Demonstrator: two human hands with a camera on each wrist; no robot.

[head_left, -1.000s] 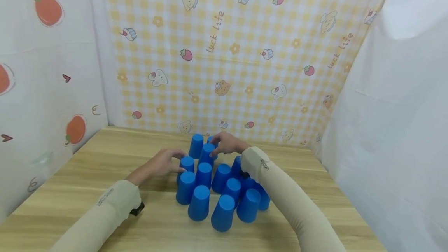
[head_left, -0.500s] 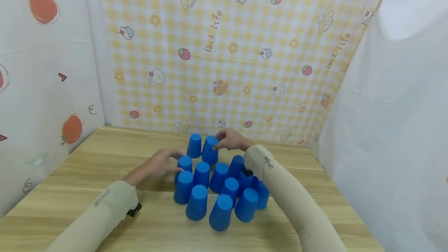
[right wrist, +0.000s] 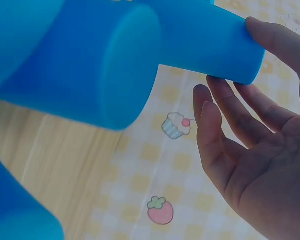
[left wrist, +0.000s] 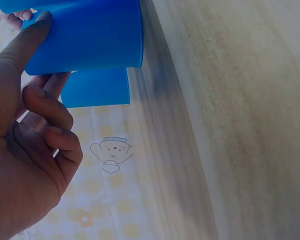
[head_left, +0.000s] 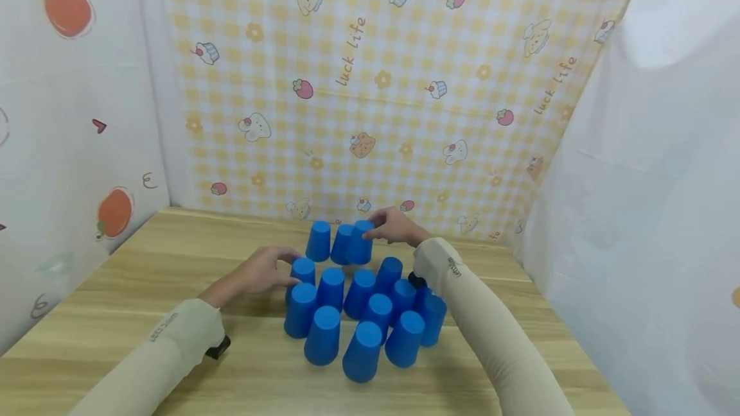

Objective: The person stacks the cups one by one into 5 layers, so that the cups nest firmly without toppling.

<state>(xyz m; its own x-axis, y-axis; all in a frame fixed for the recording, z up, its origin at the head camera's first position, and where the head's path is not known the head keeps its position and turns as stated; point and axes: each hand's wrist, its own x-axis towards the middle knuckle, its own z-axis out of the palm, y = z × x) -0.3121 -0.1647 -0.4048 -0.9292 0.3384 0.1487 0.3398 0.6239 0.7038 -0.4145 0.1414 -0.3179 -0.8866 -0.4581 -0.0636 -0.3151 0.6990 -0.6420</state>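
The right cup (head_left: 361,248) is pinched near its top by the right hand (head_left: 397,226), between thumb and fingers, at the back of the table (head_left: 248,364) (whether it is lifted cannot be told). To its left, two back cups (head_left: 318,242) are seen closed end up. The left cup (head_left: 303,267) is gripped likewise by the left hand (head_left: 259,269), at the left edge of the front cups (head_left: 361,355). The table is backed by a checked cloth (head_left: 405,69).

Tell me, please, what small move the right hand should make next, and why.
Probably settle the held cup beside the two back cups and release it, since the right hand pinches it at their right end, narrow end up like theirs.
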